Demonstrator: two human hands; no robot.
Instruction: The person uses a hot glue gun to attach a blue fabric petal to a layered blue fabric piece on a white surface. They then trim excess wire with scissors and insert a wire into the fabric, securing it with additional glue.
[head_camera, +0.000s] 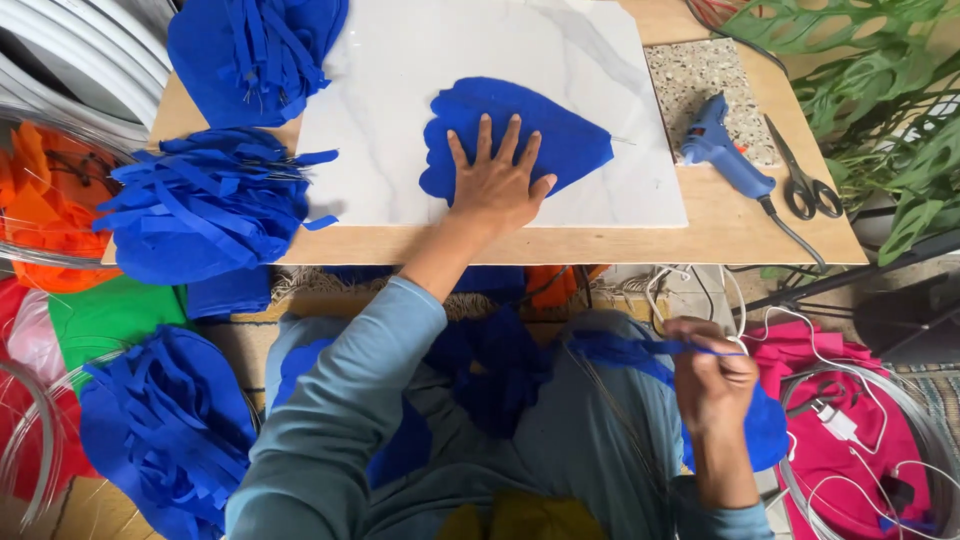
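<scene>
View from above of a person seated at a low wooden table (720, 225). At far left, a clear-walled container (40, 250) holds orange felt pieces (40, 190); its rim is only partly in view. A white marble-patterned slab (400, 120) lies on the table, smooth and rectangular. On it rests a flat blue felt piece (570, 140), leaf-shaped, pointed at the right and scalloped at the left. The left hand (497, 182) presses on this piece, palm down, fingers spread wide and flat. The right hand (712, 375) sits over the lap, fingers curled and pinched on a narrow blue felt strip (690, 347). Piles of fringed blue felt (205, 205) lie at the table's left edge, at its top left corner, and on the floor at lower left; all are soft, matte, and cut into strips. To the right of the slab, a blue glue gun (725, 150) rests partly on a speckled tile (700, 85), with black-handled scissors (805, 180) just beside it. Pink fabric (840, 450) with white cable lies at lower right.
</scene>
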